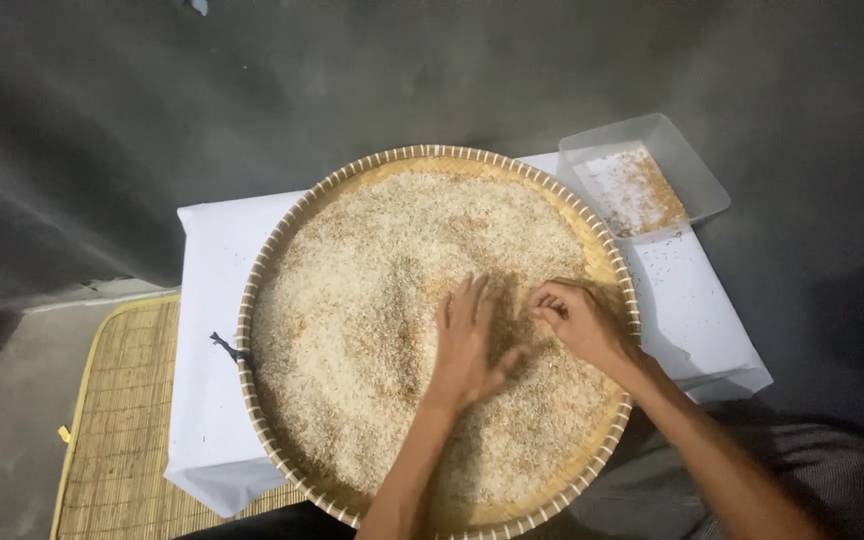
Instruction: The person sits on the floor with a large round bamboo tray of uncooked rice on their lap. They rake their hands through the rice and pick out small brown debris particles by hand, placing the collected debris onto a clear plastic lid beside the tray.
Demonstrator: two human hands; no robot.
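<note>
the left hand [467, 345] lies flat, fingers spread, on the pale husked rice grains [372, 300] filling the round woven bamboo tray [252, 300]. the right hand [572, 318] pinches its grip together on a few grains. a careless sweep could flick rice over the rim onto the white-covered bench [207, 300], short of the clear plastic container [697, 170] beyond.

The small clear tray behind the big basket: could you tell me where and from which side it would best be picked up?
Grip the clear plastic tray by its raised rim, probably at the outer right or far edge, coming from above. Its walls stand upright and open-topped, with grain lying loose inside, so it should stay level. The near left corner sits close to the woven basket, leaving less finger room there. Both hands are now in the rice.
</note>
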